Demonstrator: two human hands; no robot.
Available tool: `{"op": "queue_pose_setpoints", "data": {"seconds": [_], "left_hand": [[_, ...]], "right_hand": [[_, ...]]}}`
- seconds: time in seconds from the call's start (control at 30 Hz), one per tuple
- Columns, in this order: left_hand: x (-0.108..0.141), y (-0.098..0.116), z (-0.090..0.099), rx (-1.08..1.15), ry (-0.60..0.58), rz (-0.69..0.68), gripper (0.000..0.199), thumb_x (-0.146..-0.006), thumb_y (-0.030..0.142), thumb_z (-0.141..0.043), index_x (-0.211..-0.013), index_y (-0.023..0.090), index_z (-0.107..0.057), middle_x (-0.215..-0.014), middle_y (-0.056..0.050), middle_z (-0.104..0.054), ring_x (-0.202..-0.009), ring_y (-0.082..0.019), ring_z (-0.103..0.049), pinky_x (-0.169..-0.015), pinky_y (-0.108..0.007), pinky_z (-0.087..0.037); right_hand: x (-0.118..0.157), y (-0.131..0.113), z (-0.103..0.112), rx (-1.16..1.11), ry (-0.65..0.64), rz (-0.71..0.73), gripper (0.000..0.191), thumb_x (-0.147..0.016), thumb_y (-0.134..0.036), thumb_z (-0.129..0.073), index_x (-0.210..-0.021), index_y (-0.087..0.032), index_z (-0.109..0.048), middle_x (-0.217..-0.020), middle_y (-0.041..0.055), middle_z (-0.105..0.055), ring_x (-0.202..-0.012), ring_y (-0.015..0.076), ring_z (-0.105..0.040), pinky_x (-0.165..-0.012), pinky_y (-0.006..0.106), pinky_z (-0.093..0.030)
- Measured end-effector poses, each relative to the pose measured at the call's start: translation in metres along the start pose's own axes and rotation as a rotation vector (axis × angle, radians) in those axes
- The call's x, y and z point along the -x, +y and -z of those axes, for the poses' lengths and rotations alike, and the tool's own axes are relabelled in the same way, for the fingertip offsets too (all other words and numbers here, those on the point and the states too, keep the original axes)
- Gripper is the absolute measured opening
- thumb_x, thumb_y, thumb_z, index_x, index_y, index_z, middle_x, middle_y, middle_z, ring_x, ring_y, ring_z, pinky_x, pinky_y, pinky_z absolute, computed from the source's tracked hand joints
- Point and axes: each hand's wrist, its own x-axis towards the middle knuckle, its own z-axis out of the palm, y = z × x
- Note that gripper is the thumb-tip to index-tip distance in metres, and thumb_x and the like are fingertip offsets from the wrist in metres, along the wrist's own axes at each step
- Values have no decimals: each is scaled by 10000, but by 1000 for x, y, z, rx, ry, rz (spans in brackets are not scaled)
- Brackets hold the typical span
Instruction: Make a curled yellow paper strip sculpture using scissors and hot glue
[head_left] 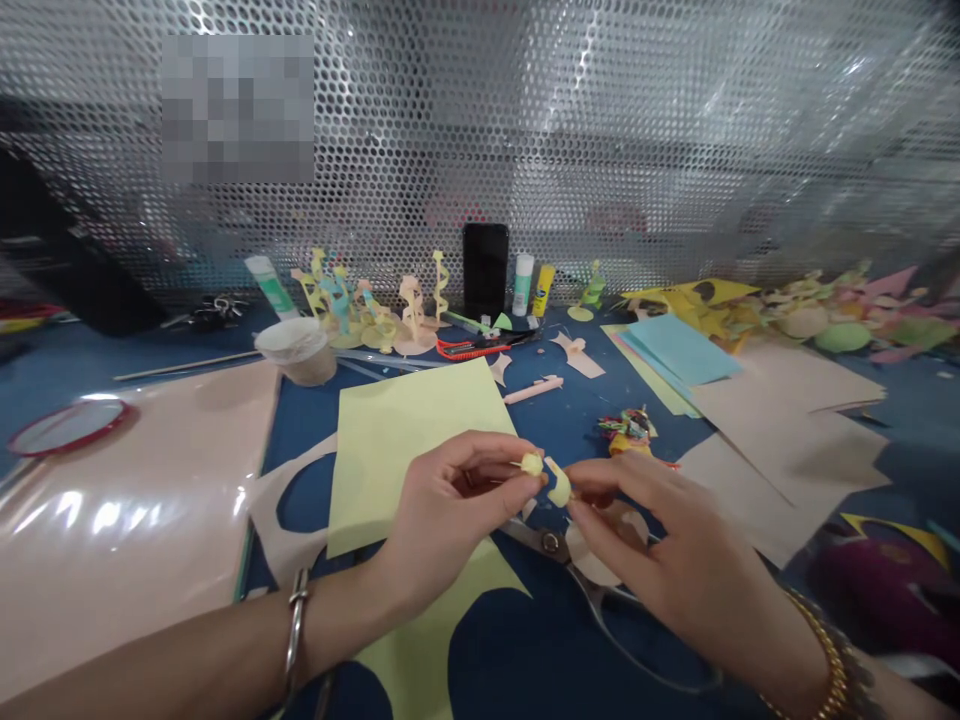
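My left hand pinches a small pale yellow paper rosette between thumb and fingertips, over the edge of a yellow-green sheet. Just right of it, my right hand holds a short curled yellow paper strip between thumb and index finger. A narrow gap separates the rosette from the strip. Metal scissors lie below both hands, partly hidden by my right hand. A pale pink paper disc shows behind my right fingers.
Small paper figures, a white cup, a phone, glue sticks and a red cutter stand or lie along the back. Blue and pale pink sheets lie right. A glossy pink sheet lies left.
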Motion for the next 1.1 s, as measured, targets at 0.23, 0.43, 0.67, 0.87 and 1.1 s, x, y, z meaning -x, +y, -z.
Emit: {"op": "queue_pose_setpoints", "data": {"seconds": [0.23, 0.43, 0.67, 0.87, 1.1], "left_hand": [[1, 0, -2, 5, -21, -2, 165, -736, 112, -755, -847, 233, -743, -838, 17, -777, -738, -94, -706, -666, -123, -552], [1, 3, -3, -11, -5, -4, 157, -733, 115, -752, -846, 223, -744, -826, 6, -778, -751, -113, -717, -675, -138, -559], [1, 2, -2, -61, 10, 17, 138, -729, 150, -754, -853, 210, -739, -832, -19, -779, -752, -152, -726, -673, -194, -580], [1, 3, -2, -49, 14, 26, 147, -721, 132, -755, -843, 213, -741, -823, -9, -779, -745, -133, -724, -666, -164, -570], [1, 3, -3, -43, 13, 31, 143, -720, 133, -758, -839, 209, -743, -819, -9, -778, -739, -131, -722, -659, -159, -567]], "right_hand": [[1, 1, -1, 21, 14, 37, 117, -869, -182, -570, -948, -238, -636, -770, -25, -648, -678, 132, -585, -639, 256, -439], [0, 2, -1, 38, 13, 61, 117, -874, -176, -564, -952, -229, -632, -760, -16, -641, -681, 144, -580, -648, 271, -437], [0, 0, -1, 37, -7, 53, 124, -878, -173, -552, -949, -223, -640, -765, 0, -651, -696, 157, -596, -647, 278, -442], [0, 1, -1, 40, -14, 52, 129, -882, -173, -549, -964, -209, -641, -767, -3, -648, -692, 148, -587, -645, 274, -438], [0, 2, -2, 58, -14, 62, 126, -878, -175, -549, -949, -198, -650, -736, 6, -635, -680, 157, -586, -635, 281, -438]]}}
